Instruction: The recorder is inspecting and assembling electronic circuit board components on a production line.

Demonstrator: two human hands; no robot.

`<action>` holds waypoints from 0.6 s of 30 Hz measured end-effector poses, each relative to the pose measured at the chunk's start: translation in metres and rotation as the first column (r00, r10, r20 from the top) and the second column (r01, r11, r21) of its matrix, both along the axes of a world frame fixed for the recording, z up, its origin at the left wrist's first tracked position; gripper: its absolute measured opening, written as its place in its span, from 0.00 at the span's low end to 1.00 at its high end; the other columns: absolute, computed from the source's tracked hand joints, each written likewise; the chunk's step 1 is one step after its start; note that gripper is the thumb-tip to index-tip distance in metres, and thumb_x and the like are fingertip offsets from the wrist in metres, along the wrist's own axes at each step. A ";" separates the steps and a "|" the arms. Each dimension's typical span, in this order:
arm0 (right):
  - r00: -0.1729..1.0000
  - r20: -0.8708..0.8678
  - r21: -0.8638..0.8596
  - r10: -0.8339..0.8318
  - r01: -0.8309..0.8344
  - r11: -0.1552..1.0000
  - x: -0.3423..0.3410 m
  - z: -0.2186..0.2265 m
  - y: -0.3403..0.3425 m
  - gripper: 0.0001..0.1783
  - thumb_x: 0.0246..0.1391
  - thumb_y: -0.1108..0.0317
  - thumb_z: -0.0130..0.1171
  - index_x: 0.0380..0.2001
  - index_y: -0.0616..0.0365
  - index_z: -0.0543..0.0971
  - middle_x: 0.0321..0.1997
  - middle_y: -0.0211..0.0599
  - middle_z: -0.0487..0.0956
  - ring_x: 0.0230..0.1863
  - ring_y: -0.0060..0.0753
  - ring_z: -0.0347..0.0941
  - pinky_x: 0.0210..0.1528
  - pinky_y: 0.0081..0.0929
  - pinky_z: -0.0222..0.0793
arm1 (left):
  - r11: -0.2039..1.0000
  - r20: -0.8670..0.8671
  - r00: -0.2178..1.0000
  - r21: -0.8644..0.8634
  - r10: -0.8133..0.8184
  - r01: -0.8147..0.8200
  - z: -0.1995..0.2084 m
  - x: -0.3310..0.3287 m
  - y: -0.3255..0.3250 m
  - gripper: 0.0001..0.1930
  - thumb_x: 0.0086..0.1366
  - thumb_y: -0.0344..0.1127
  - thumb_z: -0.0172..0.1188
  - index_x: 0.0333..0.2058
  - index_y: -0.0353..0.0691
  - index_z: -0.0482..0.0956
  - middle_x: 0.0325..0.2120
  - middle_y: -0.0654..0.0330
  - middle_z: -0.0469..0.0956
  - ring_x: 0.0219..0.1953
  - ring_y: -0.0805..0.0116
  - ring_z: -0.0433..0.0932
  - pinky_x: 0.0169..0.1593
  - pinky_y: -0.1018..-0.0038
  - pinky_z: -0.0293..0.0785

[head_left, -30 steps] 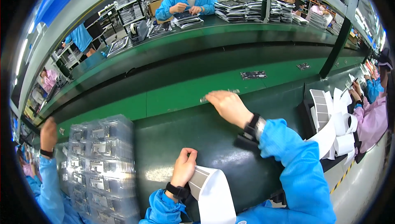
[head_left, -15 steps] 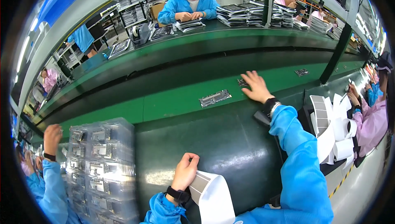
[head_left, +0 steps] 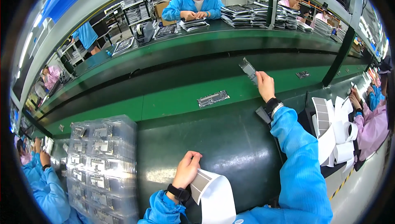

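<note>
A narrow grey circuit board [head_left: 249, 71] is held tilted in the right hand [head_left: 265, 85], gripped near its lower end. A white label strip [head_left: 217, 197] with grey rectangles curls down from the left hand [head_left: 186, 171]

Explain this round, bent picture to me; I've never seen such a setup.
There's no robot here: a person works with bare hands, filmed from above by a wide fisheye camera worn on the head, which bends straight edges. The left hand holds a white strip with grey rectangles. The right hand holds a circuit board at an angle. A second board lies on the green band; clear stacked trays stand at left.
</note>
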State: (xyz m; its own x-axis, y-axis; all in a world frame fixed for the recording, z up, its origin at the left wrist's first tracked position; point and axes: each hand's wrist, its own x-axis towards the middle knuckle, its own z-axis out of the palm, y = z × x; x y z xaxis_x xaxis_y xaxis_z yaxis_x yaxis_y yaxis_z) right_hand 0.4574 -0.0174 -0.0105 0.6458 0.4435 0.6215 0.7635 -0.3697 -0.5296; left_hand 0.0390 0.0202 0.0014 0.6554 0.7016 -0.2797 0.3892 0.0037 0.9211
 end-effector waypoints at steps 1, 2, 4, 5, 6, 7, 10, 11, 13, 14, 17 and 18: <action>0.987 -0.115 0.171 0.115 -0.095 0.981 -0.007 0.003 0.004 0.13 0.60 0.61 0.50 0.35 0.58 0.79 0.26 0.46 0.79 0.25 0.44 0.77 0.25 0.35 0.71 | 1.000 0.002 1.000 0.000 -0.004 0.004 0.000 0.001 0.000 0.11 0.68 0.39 0.45 0.37 0.38 0.73 0.17 0.69 0.68 0.21 0.81 0.66 0.26 0.82 0.61; 0.890 -0.358 0.256 0.282 -0.197 0.946 -0.036 0.014 0.008 0.12 0.60 0.64 0.50 0.36 0.61 0.78 0.23 0.38 0.78 0.21 0.29 0.75 0.20 0.27 0.69 | 1.000 0.030 1.000 -0.024 0.000 0.000 -0.003 -0.002 0.001 0.12 0.69 0.39 0.45 0.37 0.38 0.73 0.17 0.68 0.69 0.21 0.81 0.66 0.26 0.82 0.61; 0.711 -0.492 0.258 0.502 -0.432 0.864 -0.077 0.032 0.002 0.12 0.60 0.64 0.51 0.35 0.62 0.79 0.22 0.28 0.76 0.20 0.15 0.69 0.17 0.20 0.65 | 0.999 0.060 0.998 -0.053 0.000 0.003 -0.004 -0.003 -0.002 0.13 0.69 0.40 0.44 0.37 0.39 0.74 0.17 0.68 0.69 0.21 0.81 0.66 0.26 0.82 0.61; 0.638 -0.562 0.168 0.526 -0.535 0.828 -0.094 0.041 -0.005 0.12 0.60 0.64 0.51 0.35 0.63 0.79 0.22 0.27 0.76 0.19 0.14 0.68 0.17 0.19 0.65 | 0.999 0.084 0.996 -0.038 -0.027 0.030 -0.003 -0.002 -0.003 0.13 0.69 0.40 0.43 0.37 0.39 0.74 0.17 0.68 0.69 0.20 0.81 0.66 0.26 0.82 0.61; 0.572 -0.592 0.102 0.568 -0.646 0.757 -0.107 0.045 -0.010 0.12 0.60 0.64 0.51 0.35 0.62 0.78 0.22 0.27 0.76 0.19 0.14 0.67 0.17 0.18 0.64 | 0.998 0.105 0.993 -0.025 -0.051 0.054 -0.002 -0.002 -0.004 0.13 0.70 0.40 0.43 0.37 0.39 0.74 0.17 0.68 0.69 0.20 0.81 0.66 0.26 0.82 0.62; 0.500 -0.626 0.041 0.598 -0.745 0.666 -0.119 0.047 -0.016 0.12 0.60 0.64 0.51 0.36 0.61 0.78 0.23 0.26 0.75 0.19 0.14 0.67 0.16 0.17 0.63 | 0.998 0.099 0.994 -0.035 -0.047 0.050 -0.001 -0.002 -0.005 0.13 0.70 0.40 0.43 0.37 0.39 0.74 0.17 0.68 0.69 0.20 0.81 0.66 0.26 0.82 0.62; 0.353 -0.792 0.069 0.498 -0.758 0.648 -0.163 0.043 -0.039 0.11 0.63 0.64 0.48 0.35 0.60 0.74 0.24 0.27 0.75 0.21 0.15 0.69 0.19 0.17 0.69 | 0.991 0.110 0.985 0.024 -0.131 0.129 0.000 0.001 -0.012 0.15 0.69 0.41 0.44 0.33 0.38 0.75 0.17 0.64 0.70 0.22 0.76 0.69 0.28 0.77 0.65; 0.277 -0.823 0.151 0.496 -0.735 0.661 -0.176 0.036 -0.047 0.11 0.63 0.64 0.46 0.35 0.61 0.72 0.26 0.28 0.75 0.22 0.16 0.71 0.20 0.18 0.70 | 0.992 0.105 0.987 0.017 -0.124 0.123 0.002 0.000 -0.014 0.15 0.69 0.41 0.44 0.33 0.38 0.75 0.17 0.64 0.70 0.22 0.76 0.69 0.28 0.77 0.65; 0.174 -0.890 0.211 0.421 -0.662 0.719 -0.203 0.033 -0.064 0.09 0.64 0.66 0.43 0.37 0.59 0.69 0.30 0.29 0.75 0.26 0.18 0.72 0.24 0.18 0.74 | 0.985 0.100 0.984 0.099 -0.150 0.140 0.005 -0.002 -0.017 0.15 0.71 0.40 0.42 0.34 0.38 0.75 0.15 0.69 0.67 0.19 0.81 0.64 0.25 0.81 0.61; 0.192 -0.879 0.172 0.436 -0.726 0.665 -0.208 0.033 -0.074 0.08 0.64 0.66 0.43 0.38 0.60 0.69 0.32 0.30 0.74 0.28 0.19 0.73 0.26 0.19 0.75 | 0.987 0.105 0.985 0.097 -0.137 0.127 0.004 -0.002 -0.020 0.16 0.71 0.41 0.42 0.32 0.37 0.75 0.14 0.69 0.66 0.19 0.81 0.63 0.25 0.81 0.60; 0.159 -0.935 0.080 0.316 -0.775 0.627 -0.215 0.038 -0.093 0.07 0.64 0.68 0.44 0.39 0.60 0.68 0.35 0.32 0.74 0.33 0.21 0.74 0.31 0.25 0.78 | 0.986 0.104 0.983 0.087 -0.149 0.140 0.005 -0.001 -0.021 0.17 0.71 0.41 0.41 0.31 0.37 0.74 0.14 0.69 0.66 0.18 0.81 0.63 0.25 0.81 0.60; 0.156 -0.939 0.077 0.308 -0.775 0.627 -0.221 0.034 -0.098 0.07 0.64 0.68 0.44 0.39 0.60 0.68 0.35 0.32 0.74 0.33 0.21 0.74 0.31 0.25 0.78 | 0.986 0.108 0.982 0.090 -0.153 0.144 0.006 0.001 -0.023 0.18 0.71 0.42 0.41 0.30 0.37 0.74 0.13 0.69 0.65 0.18 0.81 0.63 0.25 0.81 0.60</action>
